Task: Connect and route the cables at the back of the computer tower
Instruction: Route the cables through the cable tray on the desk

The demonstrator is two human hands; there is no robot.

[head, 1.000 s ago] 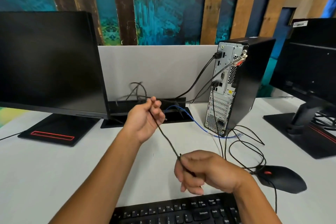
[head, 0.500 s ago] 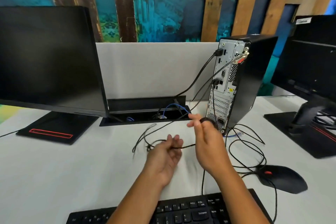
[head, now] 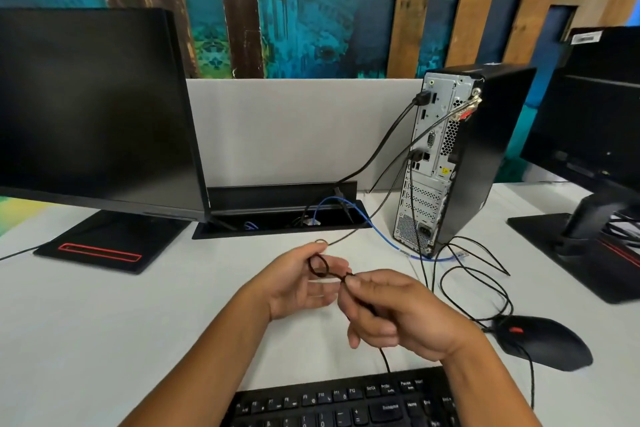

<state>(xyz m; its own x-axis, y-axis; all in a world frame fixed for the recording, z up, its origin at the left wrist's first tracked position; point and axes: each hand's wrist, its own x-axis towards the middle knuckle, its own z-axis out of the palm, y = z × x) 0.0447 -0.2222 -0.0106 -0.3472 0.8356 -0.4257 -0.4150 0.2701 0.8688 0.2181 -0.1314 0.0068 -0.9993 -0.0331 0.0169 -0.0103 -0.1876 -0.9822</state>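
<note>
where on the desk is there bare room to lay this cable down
Bare desk left of the left hand, between monitor base and keyboard. Crowded on the right: loose cables and mouse beside the tower.

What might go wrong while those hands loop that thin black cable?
The cable, looped in the left hand and pinched by the right hand, runs up to the tower; a hard pull might loosen its plug. It could also snag the mouse cord coiled nearby, or kink if looped tight.
</note>
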